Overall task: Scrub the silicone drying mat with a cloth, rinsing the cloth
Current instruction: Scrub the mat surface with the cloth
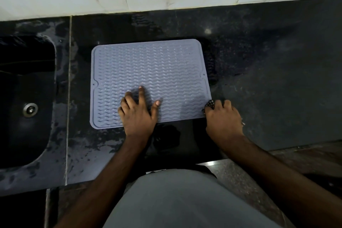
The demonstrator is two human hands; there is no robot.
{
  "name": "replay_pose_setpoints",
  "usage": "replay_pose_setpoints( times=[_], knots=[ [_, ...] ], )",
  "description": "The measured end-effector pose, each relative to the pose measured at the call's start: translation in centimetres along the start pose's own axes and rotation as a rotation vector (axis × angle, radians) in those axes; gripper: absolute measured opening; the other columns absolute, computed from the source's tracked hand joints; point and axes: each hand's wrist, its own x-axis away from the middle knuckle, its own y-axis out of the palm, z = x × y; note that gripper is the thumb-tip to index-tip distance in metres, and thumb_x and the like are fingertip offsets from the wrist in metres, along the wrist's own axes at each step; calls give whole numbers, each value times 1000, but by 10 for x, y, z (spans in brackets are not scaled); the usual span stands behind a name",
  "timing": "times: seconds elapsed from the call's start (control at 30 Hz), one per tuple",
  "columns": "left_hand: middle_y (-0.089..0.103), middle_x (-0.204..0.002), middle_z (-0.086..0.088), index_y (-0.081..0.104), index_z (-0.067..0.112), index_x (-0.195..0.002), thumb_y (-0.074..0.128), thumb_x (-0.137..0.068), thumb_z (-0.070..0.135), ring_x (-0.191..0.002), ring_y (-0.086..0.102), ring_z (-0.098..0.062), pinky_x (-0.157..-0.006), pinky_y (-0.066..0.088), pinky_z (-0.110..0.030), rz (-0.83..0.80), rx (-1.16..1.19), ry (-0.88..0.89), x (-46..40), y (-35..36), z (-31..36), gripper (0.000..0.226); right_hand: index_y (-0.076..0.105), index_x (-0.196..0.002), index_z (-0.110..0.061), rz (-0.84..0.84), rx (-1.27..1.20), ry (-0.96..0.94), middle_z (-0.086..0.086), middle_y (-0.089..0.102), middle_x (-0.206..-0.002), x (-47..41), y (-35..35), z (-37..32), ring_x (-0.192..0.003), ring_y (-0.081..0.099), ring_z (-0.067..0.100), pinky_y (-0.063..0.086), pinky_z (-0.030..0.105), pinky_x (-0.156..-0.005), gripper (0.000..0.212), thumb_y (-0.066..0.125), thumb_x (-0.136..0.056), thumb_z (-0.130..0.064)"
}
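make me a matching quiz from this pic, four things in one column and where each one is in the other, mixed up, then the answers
Things
1. left hand
2. right hand
3. cloth
4. sink drain

Places
A. bunched under the fingers at the mat's near right corner
B. in the dark basin at the far left
C. fingers spread on the ridged face of the mat
D. on the counter by the mat's near right corner, gripping something dark

Pairs: 1-C, 2-D, 3-A, 4-B
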Motion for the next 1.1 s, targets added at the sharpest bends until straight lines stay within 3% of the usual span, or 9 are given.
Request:
replay_pose_setpoints(
  times=[0.13,0.33,0.57,0.8,1.1],
  knots=[
    [47,-136,-22,48,10,-142,43,-102,54,-121,47,-41,-98,42,-53,14,126,74,1,-13,-21,60,58,-125,-19,-40,-71,-19,11,58,-120,0,-15,-24,-112,50,33,49,40,-81,43,55,-83,-25],
    [56,-132,-17,60,10,-132,57,-101,32,-116,54,-38,-94,45,-49,84,205,136,7,-28,-64,38,56,-128,-24,88,-227,-236,8,57,-121,1,-33,-87,-111,49,33,48,41,-86,44,53,-85,-19],
    [60,-120,-18,63,10,-131,54,-91,4,-103,55,-40,-87,45,-49,145,258,-82,10,-44,-137,41,47,-140,-24,196,-298,-493,4,50,-133,-12,-43,-184,-117,45,31,47,45,-96,48,54,-93,-15],
    [53,-118,-9,63,27,-128,56,-97,21,-111,46,-30,-90,34,-45,46,391,-304,13,-39,-162,32,48,-139,-33,268,-286,-550,0,50,-128,-29,-53,-244,-110,50,27,48,41,-87,47,57,-95,-23],
    [55,-107,5,69,29,-92,66,-90,25,-106,44,-21,-83,21,-36,71,549,-370,9,-36,-175,5,51,-137,-22,246,-320,-511,1,46,-138,-46,-55,-277,-115,44,30,49,46,-91,42,50,-95,-20]
  ],
)
